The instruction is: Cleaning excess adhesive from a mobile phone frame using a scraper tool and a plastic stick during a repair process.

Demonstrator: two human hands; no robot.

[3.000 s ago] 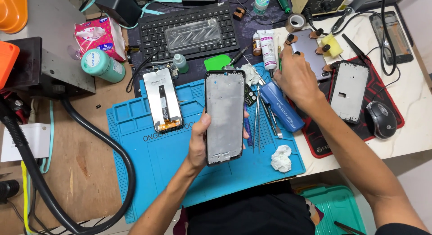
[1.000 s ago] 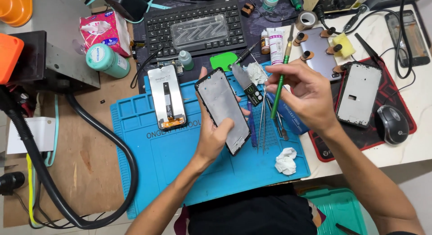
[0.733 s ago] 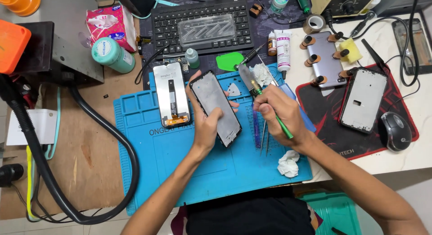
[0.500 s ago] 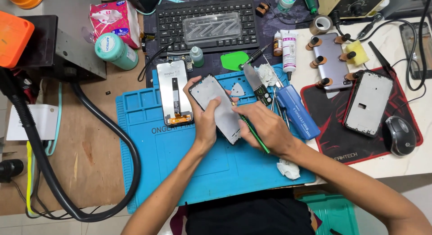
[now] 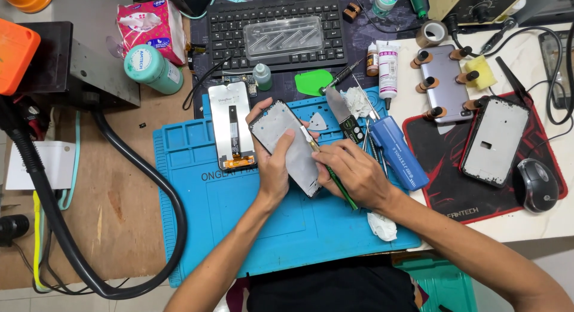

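My left hand [image 5: 274, 162] grips a phone frame [image 5: 286, 146], grey inside and dark at the rim, tilted over the blue work mat [image 5: 251, 228]. My right hand [image 5: 353, 171] holds a thin green-handled tool [image 5: 335, 177] like a pen, its tip touching the frame's right edge. A detached phone screen [image 5: 232, 132] with an orange flex strip lies on the mat just left of the frame.
A black keyboard [image 5: 275, 34] lies behind the mat. A blue cylindrical tool [image 5: 397, 150], tweezers and a white wad [image 5: 381, 225] sit to the right. Two more phone bodies [image 5: 494, 141] rest on a red-edged pad with a mouse [image 5: 536, 183]. A thick black hose [image 5: 149, 186] curves at left.
My left hand lowered and tilted the frame down over the mat. My right hand picked up the green tool from the right and brought its tip to the frame's edge.
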